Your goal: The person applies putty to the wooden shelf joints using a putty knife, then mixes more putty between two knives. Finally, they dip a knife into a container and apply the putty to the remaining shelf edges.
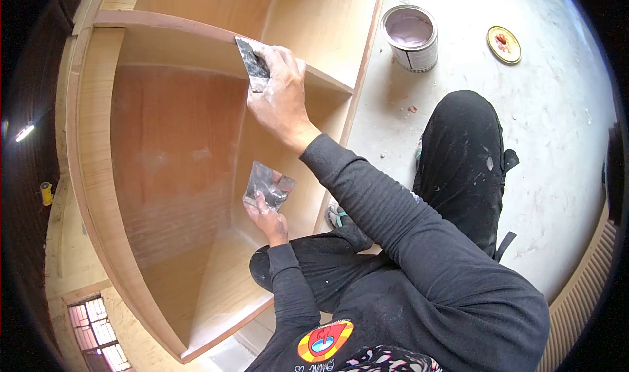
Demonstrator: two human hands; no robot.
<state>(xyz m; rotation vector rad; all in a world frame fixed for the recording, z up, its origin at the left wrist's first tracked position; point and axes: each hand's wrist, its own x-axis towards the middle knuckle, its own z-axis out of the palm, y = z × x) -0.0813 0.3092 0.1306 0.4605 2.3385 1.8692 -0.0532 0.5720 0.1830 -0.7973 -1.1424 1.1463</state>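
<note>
My right hand [282, 97] is closed round a flat metal scraper [252, 63], whose edge lies against the pinkish-coated front edge of a wooden cabinet divider [177, 23]. Lower down, my left hand [268, 220] grips a wider, squarish metal plate [268, 185] with the thumb on its smeared face. That plate is in front of the cabinet's open compartment, whose back panel [177, 130] is reddish brown with pale smudges. Whether the scraper in my right hand carries any filler is hard to tell.
An open can [411, 38] of pinkish paste stands on the pale floor [550, 136] at the upper right. Beside it lies a round lid [504, 44] with a red lump. My bent knees are below, near the cabinet. A yellow object [46, 193] is at the far left.
</note>
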